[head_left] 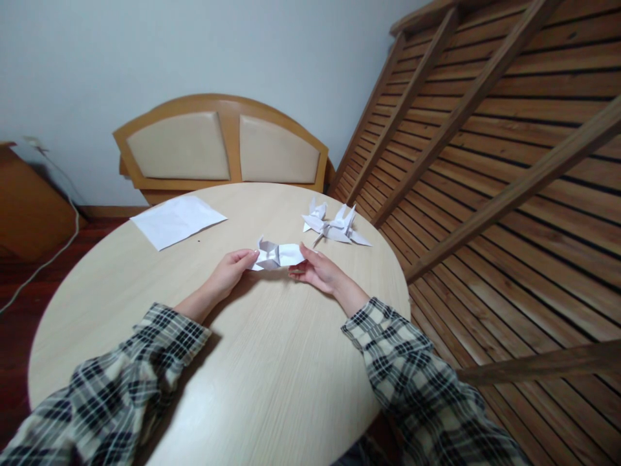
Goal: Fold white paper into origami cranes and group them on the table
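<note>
Between my two hands is a partly folded piece of white paper (290, 255), held just above the round table (262, 362). My left hand (231, 268) pinches its left end, where folds stand up in points. At the flatter right end, my right hand (320, 270) grips with the thumb on top and the fingers underneath. Just beyond my right hand, several folded white paper cranes (339, 226) sit close together on the table. The undersides of the held paper are hidden.
A sheet of white paper (178, 220) lies at the table's far left. Behind the table stands a wooden headboard (234, 145) with pale panels. Brown wooden slats (485, 162) lean along the right side. A white cable (58, 255) runs down to the floor at left.
</note>
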Available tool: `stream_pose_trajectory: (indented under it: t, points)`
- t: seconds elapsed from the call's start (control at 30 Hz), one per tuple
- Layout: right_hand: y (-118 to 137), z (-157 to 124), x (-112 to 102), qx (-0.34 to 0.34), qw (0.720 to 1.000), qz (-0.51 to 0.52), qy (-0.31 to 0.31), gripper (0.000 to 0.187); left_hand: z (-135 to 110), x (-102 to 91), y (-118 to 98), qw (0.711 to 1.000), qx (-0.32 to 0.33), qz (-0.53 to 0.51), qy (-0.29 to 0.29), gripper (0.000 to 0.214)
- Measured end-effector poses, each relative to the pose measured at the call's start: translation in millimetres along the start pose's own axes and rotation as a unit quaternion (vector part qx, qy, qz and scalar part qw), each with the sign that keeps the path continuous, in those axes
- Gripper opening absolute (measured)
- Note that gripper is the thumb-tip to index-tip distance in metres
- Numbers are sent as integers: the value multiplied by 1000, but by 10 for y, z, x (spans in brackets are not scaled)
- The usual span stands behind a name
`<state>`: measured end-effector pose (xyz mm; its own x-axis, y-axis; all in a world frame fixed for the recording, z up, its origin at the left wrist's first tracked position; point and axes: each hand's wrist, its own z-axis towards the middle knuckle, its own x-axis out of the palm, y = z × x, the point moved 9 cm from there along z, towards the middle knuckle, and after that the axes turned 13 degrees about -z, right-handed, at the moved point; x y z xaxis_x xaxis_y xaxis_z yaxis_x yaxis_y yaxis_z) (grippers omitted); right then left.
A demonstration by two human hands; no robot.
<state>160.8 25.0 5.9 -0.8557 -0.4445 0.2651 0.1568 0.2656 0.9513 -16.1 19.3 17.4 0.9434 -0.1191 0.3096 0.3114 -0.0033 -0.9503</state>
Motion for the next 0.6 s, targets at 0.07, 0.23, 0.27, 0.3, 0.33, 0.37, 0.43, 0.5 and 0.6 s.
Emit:
stream_pose_trajectory:
  t: [0.07, 0.23, 0.27, 0.3, 0.33, 0.37, 0.43, 0.5, 0.6]
  points:
    - [-5, -6, 7, -2, 1000, 0, -2, 40, -1, 2, 2, 1000, -1, 5, 1, 20]
    - [-8, -7, 51, -14, 999, 28, -14, 38, 3, -2, 28, 1000, -8, 6, 1, 19]
    - [-11, -1, 62, -17, 999, 37, -13, 39, 6, -2, 33, 1000, -8, 5, 2, 19]
    - [-18, 6, 71, -19, 999, 45, -12, 39, 8, -3, 38, 1000, -8, 4, 3, 19]
    - [-26, 14, 75, -21, 998, 52, -11, 39, 10, -4, 43, 1000, -8, 3, 3, 19]
    - [-36, 22, 75, -22, 998, 58, -11, 38, 12, -5, 47, 1000, -8, 3, 3, 19]
    - [-55, 36, 74, -23, 998, 63, -9, 35, 11, -3, 51, 1000, -8, 0, 5, 19]
    - [-64, 44, 80, -25, 998, 58, -4, 32, 3, 12, 40, 1000, -6, -1, 11, 20]
    - [-44, 47, 82, -35, 998, 53, -5, 30, -18, 46, 5, 1000, 0, 8, 17, 21]
